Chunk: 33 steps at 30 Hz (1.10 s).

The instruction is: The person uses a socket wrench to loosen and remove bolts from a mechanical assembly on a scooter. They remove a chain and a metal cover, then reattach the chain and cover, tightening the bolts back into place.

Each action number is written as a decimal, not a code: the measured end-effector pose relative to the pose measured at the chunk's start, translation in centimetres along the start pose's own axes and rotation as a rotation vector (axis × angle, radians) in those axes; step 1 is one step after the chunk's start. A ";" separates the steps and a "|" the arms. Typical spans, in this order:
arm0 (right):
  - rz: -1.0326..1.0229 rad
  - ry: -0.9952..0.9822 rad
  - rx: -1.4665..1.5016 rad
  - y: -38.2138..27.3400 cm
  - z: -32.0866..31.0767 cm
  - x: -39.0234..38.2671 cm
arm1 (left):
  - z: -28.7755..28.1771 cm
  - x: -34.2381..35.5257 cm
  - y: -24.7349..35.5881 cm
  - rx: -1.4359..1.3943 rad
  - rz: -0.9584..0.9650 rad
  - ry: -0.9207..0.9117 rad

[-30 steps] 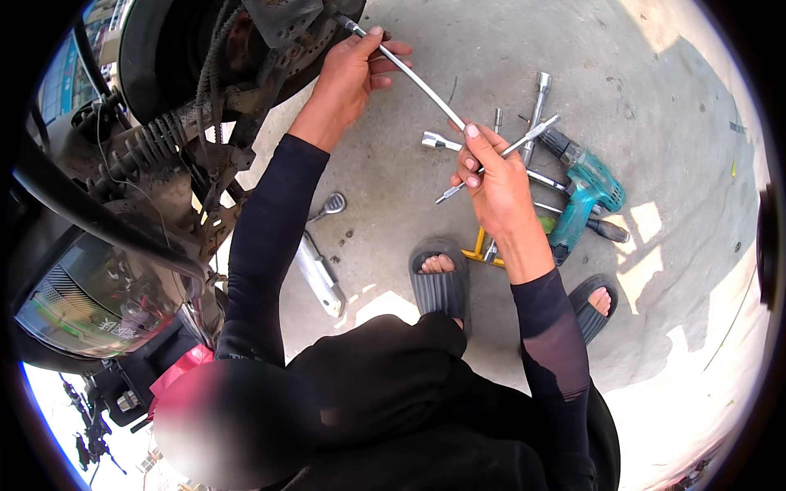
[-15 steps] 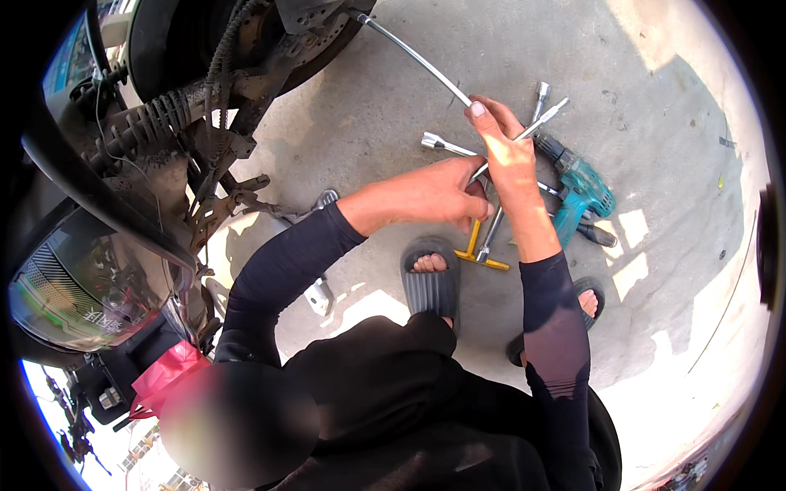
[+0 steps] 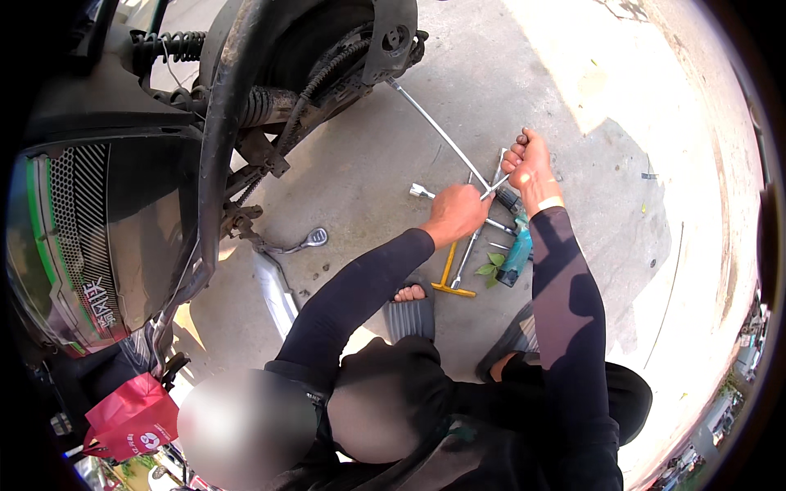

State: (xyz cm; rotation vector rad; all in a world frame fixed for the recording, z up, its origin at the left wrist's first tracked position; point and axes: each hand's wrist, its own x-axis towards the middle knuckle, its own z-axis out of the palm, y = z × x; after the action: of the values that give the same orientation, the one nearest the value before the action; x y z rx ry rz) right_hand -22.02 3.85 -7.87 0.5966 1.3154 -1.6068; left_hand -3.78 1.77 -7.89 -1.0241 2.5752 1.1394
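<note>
A silver T-handle wrench [image 3: 442, 135] slants from the motorcycle's wheel area [image 3: 393, 49] toward me, its far tip at a bracket beside the wheel. My left hand [image 3: 456, 214] is closed round the near end of its crossbar. Fingers curled, my right hand [image 3: 528, 170] grips the crossbar's other end. Beneath my hands on the concrete lie a silver socket wrench [image 3: 421, 191], a yellow T-handle tool [image 3: 449, 277] and a teal power drill [image 3: 516, 252]. My left hand hides part of these tools.
Motorcycle bodywork and a dark curved frame tube [image 3: 219, 139] fill the left side. A ratchet [image 3: 316, 237] lies near the bike. Low left hangs a red bag [image 3: 131, 413]. My sandalled foot [image 3: 409, 311] stands close to the tools, beside a green leaf [image 3: 491, 266].
The crossbar has turned, and my right hand has moved from the shaft-crossbar junction to the bar's far end. My view has shifted, showing more of the motorcycle.
</note>
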 end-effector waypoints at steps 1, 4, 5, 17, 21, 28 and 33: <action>-0.033 0.009 -0.002 -0.1 0.0 0.0 | 0.1 0.2 0.0 -0.012 0.034 0.009; -0.099 0.010 0.001 0.2 1.3 -1.6 | -0.6 -0.4 -0.5 -0.030 0.086 0.088; -0.108 0.017 0.018 0.9 0.9 -2.1 | -0.5 -0.9 -0.9 -0.026 0.121 0.106; -0.129 0.063 -0.062 1.0 2.1 -1.2 | -0.1 0.4 -1.9 -0.038 0.146 0.148; -0.204 -0.085 -0.210 1.9 0.5 -7.3 | 2.7 -0.6 -3.6 -0.086 0.136 0.166; -0.810 -0.214 -1.048 5.0 2.6 -9.5 | 5.3 4.9 0.3 -0.505 0.416 0.605; -1.525 -0.564 -1.621 10.0 4.9 -16.3 | 3.3 2.6 4.7 -1.849 0.205 -0.235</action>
State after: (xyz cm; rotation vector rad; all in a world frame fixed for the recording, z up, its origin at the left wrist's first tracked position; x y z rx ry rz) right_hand -5.14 5.32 2.36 -2.0294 2.0569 -0.7907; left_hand -9.17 4.99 -8.39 -0.5162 0.8115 3.3582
